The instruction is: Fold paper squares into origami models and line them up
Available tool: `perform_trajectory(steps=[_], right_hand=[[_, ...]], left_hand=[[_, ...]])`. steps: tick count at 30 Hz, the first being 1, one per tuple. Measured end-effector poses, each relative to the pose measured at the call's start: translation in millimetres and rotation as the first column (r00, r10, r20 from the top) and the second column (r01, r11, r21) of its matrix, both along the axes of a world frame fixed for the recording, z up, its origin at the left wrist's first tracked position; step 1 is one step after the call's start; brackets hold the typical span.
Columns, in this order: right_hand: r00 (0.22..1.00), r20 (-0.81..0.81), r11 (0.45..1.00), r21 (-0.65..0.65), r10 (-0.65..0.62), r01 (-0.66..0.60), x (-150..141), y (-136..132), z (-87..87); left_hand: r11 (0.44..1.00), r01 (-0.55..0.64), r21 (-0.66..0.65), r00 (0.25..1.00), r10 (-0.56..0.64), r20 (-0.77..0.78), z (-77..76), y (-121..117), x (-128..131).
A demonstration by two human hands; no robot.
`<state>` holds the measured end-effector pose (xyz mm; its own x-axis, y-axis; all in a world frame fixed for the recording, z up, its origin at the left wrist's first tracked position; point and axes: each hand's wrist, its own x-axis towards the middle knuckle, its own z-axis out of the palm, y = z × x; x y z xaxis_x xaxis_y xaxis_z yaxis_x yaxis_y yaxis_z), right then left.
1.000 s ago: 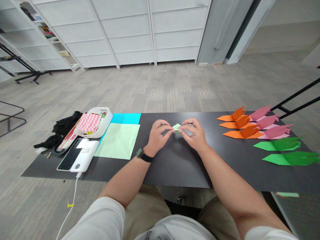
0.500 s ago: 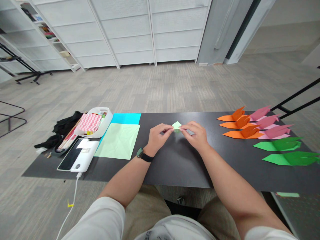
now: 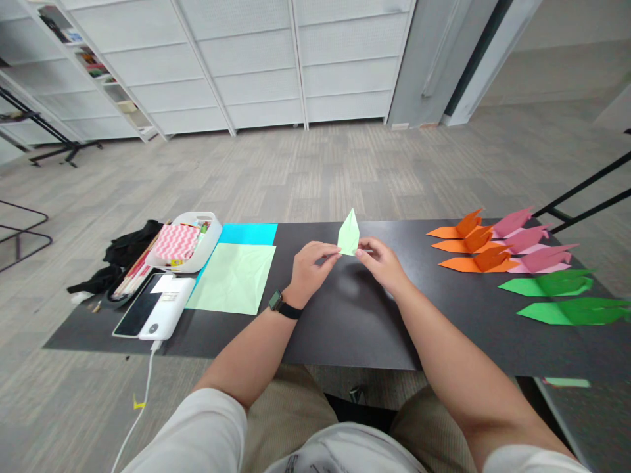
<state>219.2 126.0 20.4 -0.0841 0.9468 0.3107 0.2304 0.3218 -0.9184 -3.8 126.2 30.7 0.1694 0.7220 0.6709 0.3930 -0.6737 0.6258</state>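
Note:
A small pale green folded paper (image 3: 350,235) is held above the dark table, its pointed tip facing away from me. My left hand (image 3: 314,263) pinches its lower left corner between thumb and forefinger; a dark watch is on that wrist. At the lower right corner, my right hand (image 3: 382,263) grips the same paper with thumb and fingers. Left of my hands lies a pale green paper sheet (image 3: 234,277), partly over a blue sheet (image 3: 250,233).
On the right stand several folded paper figures: orange (image 3: 476,263), pink (image 3: 542,259) and green (image 3: 574,312). At the left are a white basket (image 3: 214,230), a black cloth (image 3: 133,243), a phone (image 3: 138,309) and a white power bank (image 3: 172,305) with a cable.
The folded paper, earlier showing only a short peak between my fingers, now shows a taller upright point. My right hand has shifted slightly; the left has hardly moved.

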Motion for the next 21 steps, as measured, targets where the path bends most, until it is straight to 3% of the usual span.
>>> perform_trajectory(steps=[3, 7, 13, 21], right_hand=[[0.99, -0.138, 0.997, -0.078, -0.006, -0.005, 1.0, 4.4, -6.2], [0.983, -0.182, 0.998, -0.05, -0.04, 0.031, 4.1, 7.8, -8.9], [0.994, -0.009, 0.99, 0.096, -0.105, 0.105, 3.9, 6.5, -5.8], [0.99, 0.088, 0.987, 0.128, -0.107, 0.095, 4.5, 7.2, -7.1]], left_hand=[[0.999, 0.024, 0.023, 0.999, -0.023, -0.042, -1.5, 0.6, 1.6], [0.996, 0.069, -0.064, 0.997, -0.07, -0.018, -6.4, 0.1, 3.7], [0.982, 0.075, -0.175, 0.994, -0.06, 0.092, -8.5, 1.3, 4.6], [0.997, 0.035, -0.075, 0.994, -0.027, 0.109, -2.5, 3.8, 0.8]])
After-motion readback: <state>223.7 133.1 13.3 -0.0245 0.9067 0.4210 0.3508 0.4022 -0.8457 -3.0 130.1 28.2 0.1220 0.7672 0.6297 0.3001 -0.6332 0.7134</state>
